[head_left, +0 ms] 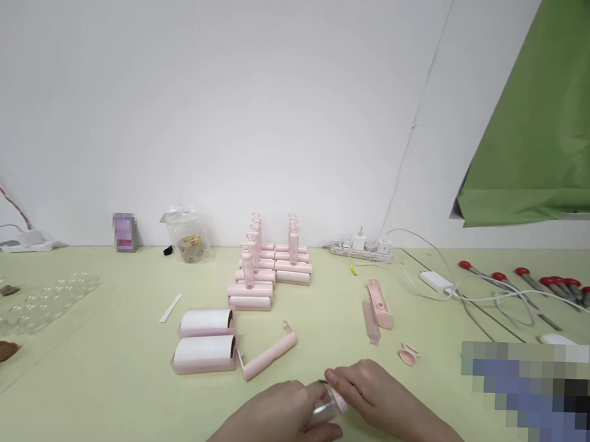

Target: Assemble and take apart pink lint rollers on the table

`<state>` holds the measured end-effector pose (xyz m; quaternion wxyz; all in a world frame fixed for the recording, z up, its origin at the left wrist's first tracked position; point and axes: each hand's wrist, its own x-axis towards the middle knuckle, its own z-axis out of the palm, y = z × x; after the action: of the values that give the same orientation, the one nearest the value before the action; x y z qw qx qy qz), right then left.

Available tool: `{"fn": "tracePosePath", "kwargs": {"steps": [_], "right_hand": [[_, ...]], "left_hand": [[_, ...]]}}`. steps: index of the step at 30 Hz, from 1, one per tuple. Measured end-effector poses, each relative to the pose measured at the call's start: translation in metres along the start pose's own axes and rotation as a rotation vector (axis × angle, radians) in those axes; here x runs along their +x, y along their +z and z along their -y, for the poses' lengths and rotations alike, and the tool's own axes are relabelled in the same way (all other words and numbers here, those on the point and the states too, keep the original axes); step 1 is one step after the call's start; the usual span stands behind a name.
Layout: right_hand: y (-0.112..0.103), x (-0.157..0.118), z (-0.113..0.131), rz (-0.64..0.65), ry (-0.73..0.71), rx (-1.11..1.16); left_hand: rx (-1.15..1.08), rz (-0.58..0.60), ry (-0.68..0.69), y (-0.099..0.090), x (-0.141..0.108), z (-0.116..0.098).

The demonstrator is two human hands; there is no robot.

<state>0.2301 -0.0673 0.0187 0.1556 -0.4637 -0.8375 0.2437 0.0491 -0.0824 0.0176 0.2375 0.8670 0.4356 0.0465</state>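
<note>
Left hand (pixel 288 411) grips a clear container (pixel 324 411) (glossy, pale-pink end (pixel 339 401)).

Through one head-worn camera we look forward and down across the bench (pixel 120 369) to the wall (pixel 280 104), our left hand (pixel 282 411) and right hand (pixel 373 394) close below.

In the upper right of the frame hangs a green sheet (pixel 540 139). Below it lie grey sticks with red ends (pixel 533 283). A power strip (pixel 360 252) lies right of centre; a purple box (pixel 125 233) and a clear bag (pixel 187 233) stand at left.
</note>
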Motion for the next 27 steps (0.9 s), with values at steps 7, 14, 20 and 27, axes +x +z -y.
{"fn": "tracePosePath", "kwargs": {"steps": [7, 14, 20, 27], "right_hand": [[-0.015, -0.009, -0.002, 0.248, 0.014, 0.278], [-0.066, -0.013, -0.043, -0.436, 0.245, 0.227], [-0.098, -0.028, -0.090, -0.252, 0.628, -0.189], [-0.112, -0.024, -0.102, -0.108, 0.786, -0.353]], "left_hand": [[-0.094, 0.176, 0.147, -0.015, -0.013, 0.009], [-0.174, -0.156, 0.027, -0.012, -0.002, 0.004], [0.149, -0.315, 0.156, -0.007, 0.010, 0.010], [0.042, -0.405, 0.055, 0.003, 0.014, 0.016]]}}
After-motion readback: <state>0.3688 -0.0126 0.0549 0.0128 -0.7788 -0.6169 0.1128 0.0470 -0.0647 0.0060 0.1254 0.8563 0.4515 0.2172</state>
